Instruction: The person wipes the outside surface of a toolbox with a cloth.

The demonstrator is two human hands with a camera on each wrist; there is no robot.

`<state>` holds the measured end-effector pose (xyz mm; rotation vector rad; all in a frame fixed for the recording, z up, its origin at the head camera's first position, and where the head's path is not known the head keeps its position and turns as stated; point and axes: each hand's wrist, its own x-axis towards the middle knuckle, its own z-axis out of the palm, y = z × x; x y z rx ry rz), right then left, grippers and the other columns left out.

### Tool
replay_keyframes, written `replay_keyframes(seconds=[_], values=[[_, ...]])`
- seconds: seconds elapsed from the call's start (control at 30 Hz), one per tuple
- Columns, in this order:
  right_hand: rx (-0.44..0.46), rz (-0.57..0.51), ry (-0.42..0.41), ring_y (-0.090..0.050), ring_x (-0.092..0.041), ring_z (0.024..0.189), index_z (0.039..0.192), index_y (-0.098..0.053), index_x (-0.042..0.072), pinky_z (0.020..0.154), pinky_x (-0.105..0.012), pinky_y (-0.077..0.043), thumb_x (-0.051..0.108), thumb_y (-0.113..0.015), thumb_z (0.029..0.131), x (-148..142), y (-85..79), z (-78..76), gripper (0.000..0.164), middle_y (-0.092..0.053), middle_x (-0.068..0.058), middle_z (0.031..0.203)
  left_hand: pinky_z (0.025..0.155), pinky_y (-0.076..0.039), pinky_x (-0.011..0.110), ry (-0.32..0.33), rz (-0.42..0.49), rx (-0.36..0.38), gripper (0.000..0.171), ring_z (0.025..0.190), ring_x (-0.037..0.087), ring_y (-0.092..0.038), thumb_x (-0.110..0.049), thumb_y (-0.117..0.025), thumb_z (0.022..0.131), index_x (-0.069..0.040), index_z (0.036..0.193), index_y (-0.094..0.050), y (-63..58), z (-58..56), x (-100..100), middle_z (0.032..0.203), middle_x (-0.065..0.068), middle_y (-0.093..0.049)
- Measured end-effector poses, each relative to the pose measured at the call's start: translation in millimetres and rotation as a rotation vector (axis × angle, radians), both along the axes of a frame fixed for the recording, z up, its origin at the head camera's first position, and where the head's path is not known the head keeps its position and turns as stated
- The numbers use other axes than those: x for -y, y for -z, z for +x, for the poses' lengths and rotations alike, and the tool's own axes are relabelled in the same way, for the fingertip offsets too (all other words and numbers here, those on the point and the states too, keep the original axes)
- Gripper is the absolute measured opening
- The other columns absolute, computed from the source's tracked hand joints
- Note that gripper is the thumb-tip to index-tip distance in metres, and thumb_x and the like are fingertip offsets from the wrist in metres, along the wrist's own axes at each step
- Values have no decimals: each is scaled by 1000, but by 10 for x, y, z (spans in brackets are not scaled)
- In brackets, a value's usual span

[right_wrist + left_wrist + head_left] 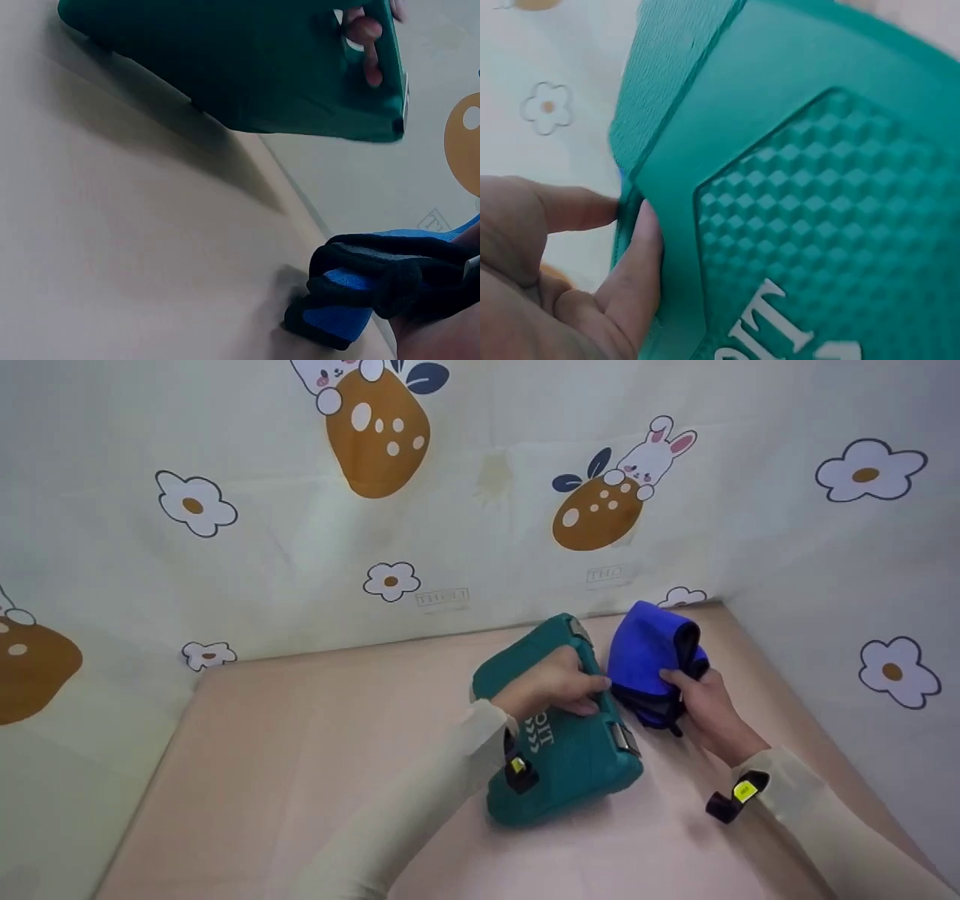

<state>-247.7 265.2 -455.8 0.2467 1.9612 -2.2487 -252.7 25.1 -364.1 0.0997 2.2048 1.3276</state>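
Observation:
A teal hard plastic case [577, 772] with white lettering is tilted over the table, its handle side to the right. My left hand [559, 682] grips it by the handle. In the left wrist view, the thumb and fingers of the left hand [577, 262] close round the edge of the case [817, 187], beside its dimpled panel. To the right, my right hand [712, 709] pinches a folded blue fabric piece [645, 649] with black edging. From the right wrist, the case [225, 67] shows from below, casting a shadow, with the blue fabric [337, 319] nearer the camera.
Two metal latches, one near [624, 737] and one far [579, 631], sit on the case's handle side. Beneath lies a pale pink tabletop [337, 750]. A wall covering [495, 532] printed with rabbits and flowers stands along the back and sides.

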Motion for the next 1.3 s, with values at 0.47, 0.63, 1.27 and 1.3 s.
replay_keyframes(seconds=[0.47, 0.63, 1.27, 1.3], values=[[-53, 201, 7, -29, -33, 144, 157, -13, -10, 117, -45, -24, 18, -55, 104, -41, 50, 61, 73, -25, -24, 160, 92, -53, 43, 108, 6, 238, 56, 125, 37, -56, -16, -46, 110, 3, 158, -25, 410, -73, -510, 157, 19, -35], [-54, 205, -14, -27, -34, 145, 158, -10, -8, 117, -47, -23, 19, -56, 104, -31, 63, 61, 76, -23, -23, 162, 96, -49, 47, 75, -13, 309, 55, 135, 38, -47, -15, -48, 109, 1, 158, -28, 485, -115, -528, 158, 18, -36], [-447, 568, -337, -54, -29, 106, 137, -50, -12, 103, -49, -39, -6, -53, 100, 271, 273, 166, 38, -60, -17, 121, 115, -25, 56, 482, -549, -423, 99, 148, 34, -25, -53, -79, 86, -21, 162, -26, 510, 331, 285, 162, 4, -32], [-451, 571, -347, -53, -29, 108, 140, -48, -12, 105, -51, -37, -6, -53, 100, 297, 282, 162, 41, -60, -17, 124, 116, -14, 60, 496, -607, -419, 106, 152, 37, -10, -60, -80, 81, -25, 163, -23, 533, 355, 365, 167, 2, -19]])
